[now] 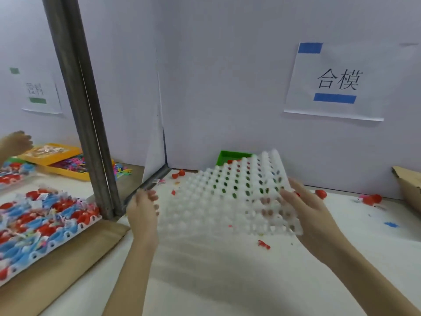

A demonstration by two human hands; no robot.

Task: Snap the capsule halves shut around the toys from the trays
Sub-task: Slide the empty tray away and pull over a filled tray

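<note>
left hand point(143, 209): curled, gripping | right hand point(306, 208): fingers extended, gripping

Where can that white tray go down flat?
Bare tabletop lies below the white tray, between both forearms. Red bits scatter nearer the wall; the filled tray crowds the left.

Pale white partition panels point(227, 87) wall off the white tabletop point(216, 270), a dark metal post point(84, 110) stands left, and a taped paper sign point(335, 83) hangs right.

The white tray point(218, 201) looks like matt moulded plastic, the post point(91, 124) dull metal, the sign point(335, 83) smooth paper.
</note>
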